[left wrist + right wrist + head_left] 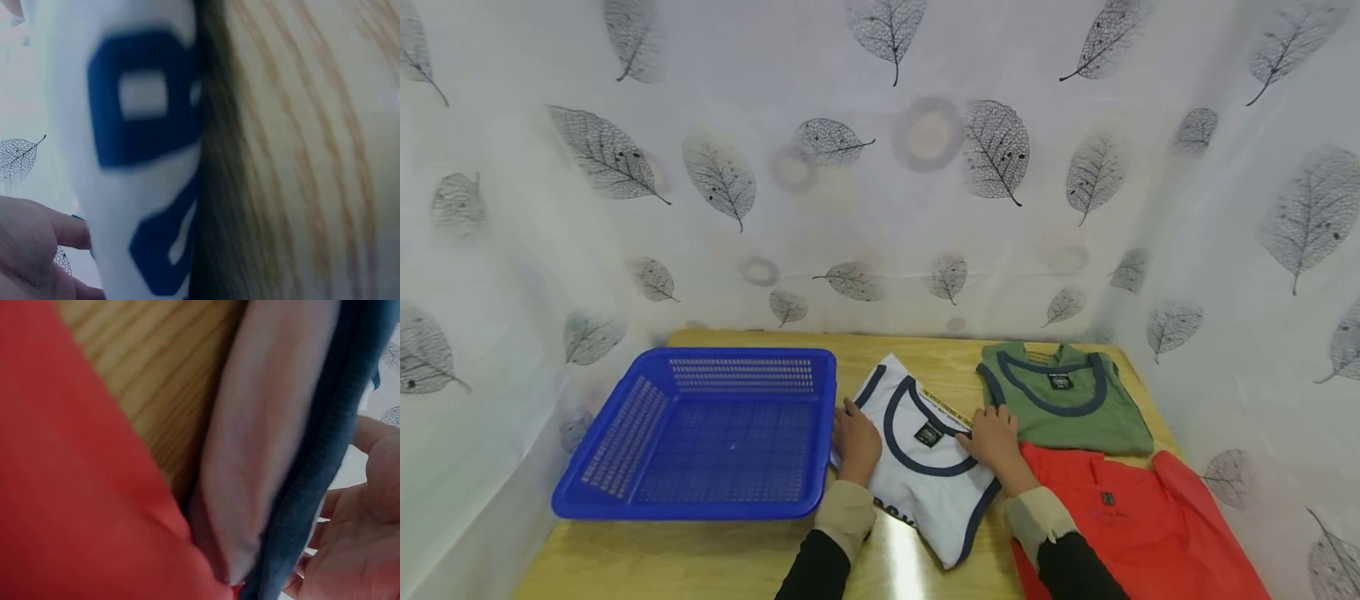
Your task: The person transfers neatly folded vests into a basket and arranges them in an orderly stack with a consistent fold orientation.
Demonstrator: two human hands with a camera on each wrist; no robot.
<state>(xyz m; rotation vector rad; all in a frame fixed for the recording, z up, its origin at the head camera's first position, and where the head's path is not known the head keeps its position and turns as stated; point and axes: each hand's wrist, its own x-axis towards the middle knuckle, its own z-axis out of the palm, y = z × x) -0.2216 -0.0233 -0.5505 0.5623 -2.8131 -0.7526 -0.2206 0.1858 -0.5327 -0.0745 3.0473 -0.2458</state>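
Note:
A white T-shirt (921, 467) with navy trim lies at a slant on the table, its round neckline and dark label facing up. My left hand (857, 443) grips its left edge, beside the basket. On the opposite side my right hand (997, 446) pinches the shirt near the collar and sleeve. Blue printing on the white cloth (69, 125) fills part of the left wrist view, where the hand (31, 250) meets its edge. In the right wrist view, fingers (328, 509) reach behind the navy trim (306, 481); their tips are hidden.
A blue plastic basket (827, 433) with no clothes in it stands to the left. A green T-shirt (1075, 429) lies spread at the back right. In front of it, a red shirt (1142, 525) extends under my right forearm. Leaf-patterned sheeting (880, 217) surrounds the wooden table (700, 554).

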